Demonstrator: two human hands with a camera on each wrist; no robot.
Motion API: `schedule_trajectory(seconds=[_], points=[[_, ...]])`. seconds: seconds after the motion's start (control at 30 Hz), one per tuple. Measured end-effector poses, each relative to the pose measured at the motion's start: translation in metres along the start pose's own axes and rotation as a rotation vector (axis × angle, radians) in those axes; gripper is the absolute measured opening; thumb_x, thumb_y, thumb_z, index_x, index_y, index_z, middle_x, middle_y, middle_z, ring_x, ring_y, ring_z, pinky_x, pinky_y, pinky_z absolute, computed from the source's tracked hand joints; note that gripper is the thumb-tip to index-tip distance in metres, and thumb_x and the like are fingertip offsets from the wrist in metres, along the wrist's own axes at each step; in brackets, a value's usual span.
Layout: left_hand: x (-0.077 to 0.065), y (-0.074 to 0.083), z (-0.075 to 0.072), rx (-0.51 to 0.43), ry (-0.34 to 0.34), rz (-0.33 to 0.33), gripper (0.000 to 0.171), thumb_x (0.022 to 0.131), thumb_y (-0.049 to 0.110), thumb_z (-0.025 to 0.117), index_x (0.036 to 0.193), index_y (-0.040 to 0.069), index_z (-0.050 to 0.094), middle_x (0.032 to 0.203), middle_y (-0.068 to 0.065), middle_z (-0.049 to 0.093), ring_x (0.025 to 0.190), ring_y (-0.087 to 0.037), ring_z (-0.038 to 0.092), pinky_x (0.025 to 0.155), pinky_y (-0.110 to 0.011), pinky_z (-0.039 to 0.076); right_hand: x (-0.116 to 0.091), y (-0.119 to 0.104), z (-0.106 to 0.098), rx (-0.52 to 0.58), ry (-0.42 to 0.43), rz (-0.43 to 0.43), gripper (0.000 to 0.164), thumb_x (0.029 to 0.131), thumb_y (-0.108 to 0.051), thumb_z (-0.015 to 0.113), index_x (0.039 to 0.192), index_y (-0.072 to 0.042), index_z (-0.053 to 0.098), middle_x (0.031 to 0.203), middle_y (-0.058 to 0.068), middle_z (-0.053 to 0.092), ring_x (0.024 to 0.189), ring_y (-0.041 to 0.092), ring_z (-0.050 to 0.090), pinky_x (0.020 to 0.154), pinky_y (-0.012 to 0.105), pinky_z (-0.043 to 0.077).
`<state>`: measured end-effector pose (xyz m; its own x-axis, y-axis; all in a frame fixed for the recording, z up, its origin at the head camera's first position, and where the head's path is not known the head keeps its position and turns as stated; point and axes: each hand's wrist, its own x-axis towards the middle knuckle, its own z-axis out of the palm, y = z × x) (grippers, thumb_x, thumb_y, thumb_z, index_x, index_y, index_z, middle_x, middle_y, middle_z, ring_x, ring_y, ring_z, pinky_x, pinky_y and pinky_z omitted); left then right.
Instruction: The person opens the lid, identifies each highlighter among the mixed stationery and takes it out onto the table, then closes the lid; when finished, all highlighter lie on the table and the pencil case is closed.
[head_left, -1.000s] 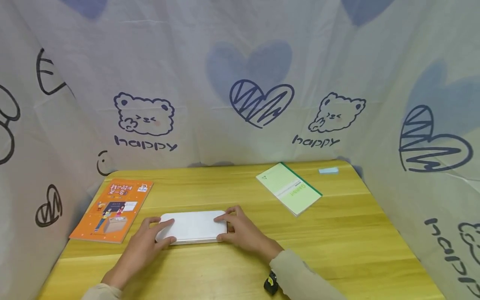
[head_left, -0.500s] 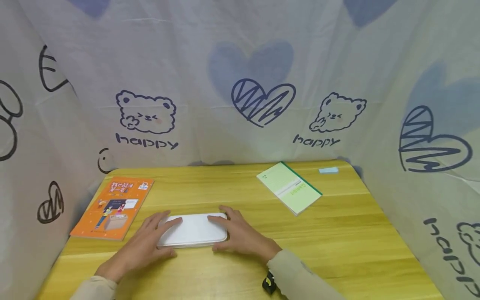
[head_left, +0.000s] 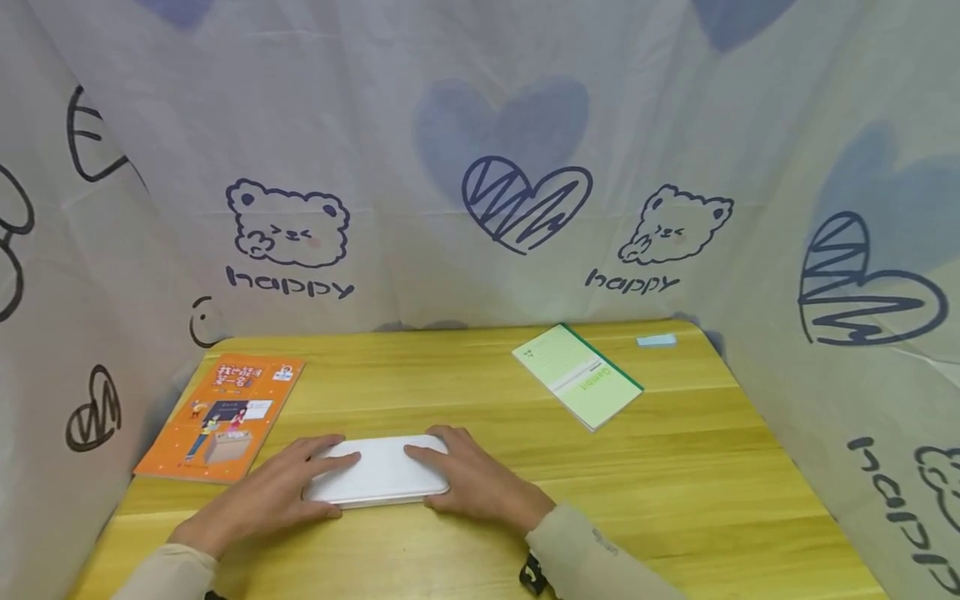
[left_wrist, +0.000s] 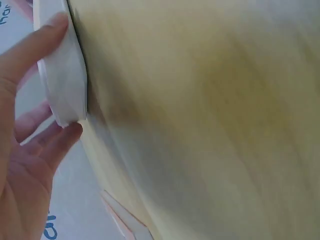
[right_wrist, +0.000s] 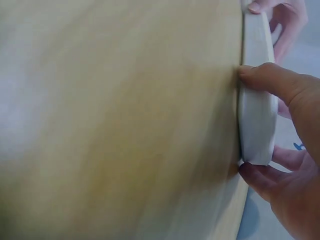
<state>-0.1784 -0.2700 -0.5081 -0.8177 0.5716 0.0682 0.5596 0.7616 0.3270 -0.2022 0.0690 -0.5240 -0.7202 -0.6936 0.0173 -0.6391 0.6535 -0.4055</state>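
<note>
A flat white case (head_left: 386,468) with rounded corners lies on the wooden table in front of the person. My left hand (head_left: 262,493) grips its left end, index finger on the top and thumb along the near side. At the right end, my right hand (head_left: 486,488) holds it the same way. The left wrist view has the thumb against the case's pale side wall (left_wrist: 65,85) and other fingertips at its end corner. From the right wrist, the thumb presses the long side of the case (right_wrist: 257,122), with fingertips round the far corner. The underside is hidden.
An orange book (head_left: 225,417) lies at the table's left edge. Toward the back right are a light green notebook (head_left: 577,375) and a small pale blue block (head_left: 656,341). Printed white cloth (head_left: 420,267) walls in the table (head_left: 675,475) at the back and sides.
Both hands and the white case have shifted slightly toward the person and a little left. The hands loosened and resettled on its ends. The book and notebook stay in place.
</note>
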Motion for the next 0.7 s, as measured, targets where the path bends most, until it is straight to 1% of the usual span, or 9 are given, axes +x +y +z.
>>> schedule_trajectory(seconds=[0.07,0.13,0.27,0.33,0.4,0.5,0.57,0.63,0.7], points=[[0.001,-0.001,-0.003,0.004,-0.008,-0.004,0.067,0.091,0.050,0.086,0.152,0.027,0.067,0.162,-0.018,0.057,0.141,-0.046,0.058,0.109,-0.067,0.054,-0.002,0.000,0.002,-0.011,0.021,-0.021,0.074,0.102,-0.035,0.079,0.167,-0.028,0.046,0.168,0.013,0.042,0.149,0.028,0.046,0.124,0.042,0.046],[0.003,-0.001,-0.008,-0.020,-0.039,-0.018,0.066,0.091,0.054,0.085,0.148,0.027,0.070,0.161,-0.018,0.059,0.140,-0.048,0.059,0.109,-0.069,0.053,-0.004,0.000,0.003,-0.015,0.032,-0.031,0.075,0.101,-0.035,0.079,0.168,-0.027,0.045,0.168,0.014,0.042,0.148,0.028,0.046,0.123,0.041,0.047],[0.010,-0.001,-0.021,-0.144,-0.127,-0.061,0.065,0.090,0.059,0.084,0.146,0.029,0.072,0.160,-0.017,0.060,0.141,-0.049,0.058,0.110,-0.072,0.051,-0.008,0.001,0.001,0.017,0.038,-0.026,0.081,0.099,-0.032,0.081,0.170,-0.028,0.041,0.170,0.014,0.041,0.150,0.030,0.046,0.123,0.045,0.048],[0.013,-0.004,-0.027,-0.212,-0.161,-0.070,0.064,0.091,0.057,0.084,0.147,0.028,0.071,0.160,-0.019,0.059,0.142,-0.052,0.056,0.110,-0.073,0.049,-0.009,0.002,-0.002,0.055,0.020,-0.009,0.085,0.099,-0.035,0.083,0.171,-0.030,0.038,0.173,0.013,0.038,0.153,0.030,0.044,0.124,0.047,0.047],[0.015,-0.008,-0.030,-0.271,-0.177,-0.084,0.062,0.094,0.054,0.083,0.148,0.028,0.070,0.161,-0.018,0.058,0.144,-0.053,0.055,0.110,-0.072,0.050,-0.009,0.003,-0.004,0.118,0.010,0.013,0.089,0.098,-0.041,0.083,0.172,-0.031,0.034,0.175,0.011,0.036,0.157,0.030,0.041,0.126,0.051,0.044],[0.016,-0.013,-0.032,-0.324,-0.173,-0.115,0.058,0.099,0.050,0.079,0.151,0.026,0.068,0.161,-0.016,0.059,0.143,-0.050,0.058,0.109,-0.059,0.056,-0.010,0.009,-0.006,0.233,0.036,0.040,0.089,0.099,-0.049,0.081,0.171,-0.026,0.035,0.176,0.009,0.036,0.161,0.028,0.038,0.131,0.052,0.039],[0.016,-0.015,-0.032,-0.359,-0.164,-0.149,0.055,0.102,0.049,0.075,0.151,0.025,0.067,0.159,-0.013,0.062,0.141,-0.044,0.062,0.104,-0.044,0.059,-0.012,0.014,-0.008,0.323,0.094,0.056,0.078,0.101,-0.047,0.078,0.165,-0.020,0.040,0.174,0.008,0.039,0.157,0.027,0.044,0.129,0.051,0.041],[0.016,-0.018,-0.032,-0.393,-0.146,-0.175,0.052,0.105,0.047,0.072,0.151,0.023,0.068,0.156,-0.011,0.064,0.138,-0.040,0.064,0.100,-0.033,0.060,-0.016,0.019,-0.010,0.428,0.161,0.057,0.054,0.106,-0.037,0.074,0.149,-0.015,0.050,0.171,0.010,0.044,0.155,0.030,0.048,0.127,0.050,0.045],[0.015,-0.020,-0.031,-0.438,-0.129,-0.199,0.049,0.107,0.044,0.070,0.150,0.022,0.068,0.155,-0.012,0.065,0.137,-0.039,0.065,0.096,-0.028,0.061,-0.020,0.024,-0.013,0.501,0.209,0.051,0.026,0.108,-0.025,0.069,0.129,-0.015,0.057,0.168,0.010,0.048,0.152,0.032,0.052,0.124,0.050,0.048]])
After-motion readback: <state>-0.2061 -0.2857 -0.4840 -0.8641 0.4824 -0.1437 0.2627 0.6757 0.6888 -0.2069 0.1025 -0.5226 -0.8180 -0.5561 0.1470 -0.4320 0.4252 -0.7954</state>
